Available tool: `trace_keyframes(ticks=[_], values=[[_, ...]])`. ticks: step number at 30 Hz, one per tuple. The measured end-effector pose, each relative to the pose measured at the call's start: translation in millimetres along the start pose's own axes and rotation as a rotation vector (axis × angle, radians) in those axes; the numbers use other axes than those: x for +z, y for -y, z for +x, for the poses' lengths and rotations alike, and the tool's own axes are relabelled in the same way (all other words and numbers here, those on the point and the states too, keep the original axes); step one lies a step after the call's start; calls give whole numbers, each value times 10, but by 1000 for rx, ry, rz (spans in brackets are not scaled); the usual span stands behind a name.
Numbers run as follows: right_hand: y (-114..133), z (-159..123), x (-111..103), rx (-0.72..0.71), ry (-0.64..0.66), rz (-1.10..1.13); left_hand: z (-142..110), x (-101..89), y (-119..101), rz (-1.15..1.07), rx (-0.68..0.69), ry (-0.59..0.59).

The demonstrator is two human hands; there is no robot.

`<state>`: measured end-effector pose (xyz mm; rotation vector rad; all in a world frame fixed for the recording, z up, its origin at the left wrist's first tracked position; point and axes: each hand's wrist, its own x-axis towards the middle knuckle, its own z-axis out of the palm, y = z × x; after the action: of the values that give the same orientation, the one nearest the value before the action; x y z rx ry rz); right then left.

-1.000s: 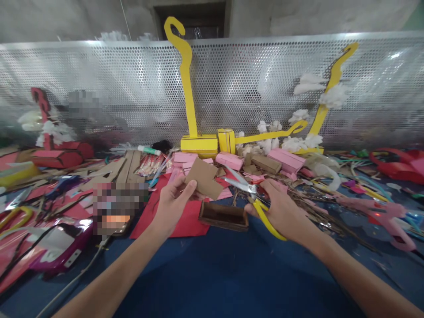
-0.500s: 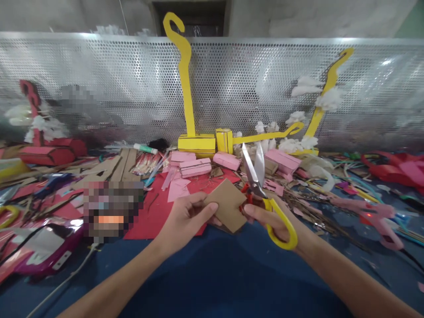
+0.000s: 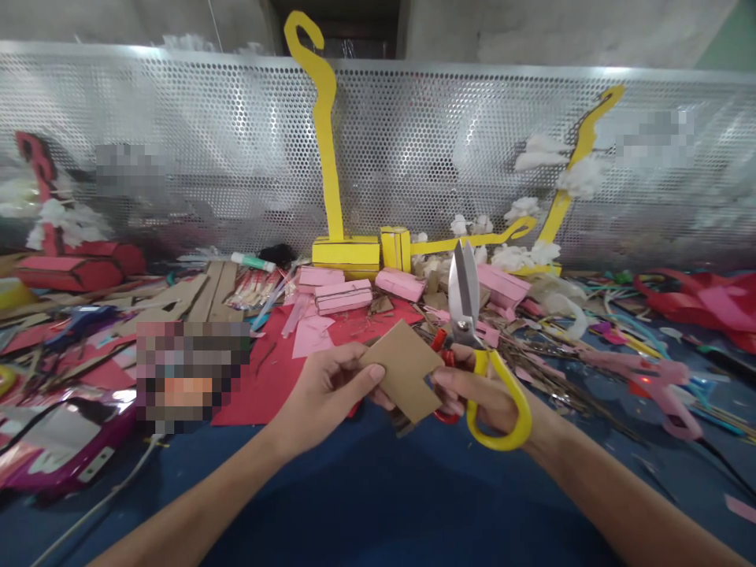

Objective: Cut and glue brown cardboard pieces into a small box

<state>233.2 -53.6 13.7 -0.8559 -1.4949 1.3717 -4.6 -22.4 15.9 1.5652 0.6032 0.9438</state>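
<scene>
My left hand (image 3: 334,394) pinches a small brown cardboard piece (image 3: 407,368) between thumb and fingers. A notch shows in the cardboard's right edge. In my right hand (image 3: 481,391) is a pair of scissors (image 3: 464,303), its blades pointing up and away and almost together. One large yellow loop lies over the hand; red handle parts show behind the fingers. My right fingertips touch or nearly touch the notched edge of the cardboard. Beyond the hands are pink paper-covered blocks (image 3: 343,297) and a yellow hooked figure on a box base (image 3: 327,157).
Red paper (image 3: 260,386) lies under pink scraps on the blue table (image 3: 378,504). To the right rests a pink glue gun (image 3: 655,378) with its cord; at left are a blue glue gun (image 3: 83,324) and a purple object (image 3: 76,457). A perforated metal panel (image 3: 413,142) stands behind.
The scissors have turned more upright and their blades are closer together. My left hand keeps its grip on the cardboard. The whole view has shifted slightly.
</scene>
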Motion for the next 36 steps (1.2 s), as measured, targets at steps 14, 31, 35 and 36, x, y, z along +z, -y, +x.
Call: trace_keyframes(ticks=[14,31,35,36], values=[[19,-22,9,34,73,-151,7,3,22,23,-23,10],[43,-38,45,17,48,-225,9,-23,9,-26,-73,74],[62,-23,80,24,-19,-273,19,-5,21,-44,-65,74],[57,-20,84,30,-39,-274,19,3,30,-53,-59,68]])
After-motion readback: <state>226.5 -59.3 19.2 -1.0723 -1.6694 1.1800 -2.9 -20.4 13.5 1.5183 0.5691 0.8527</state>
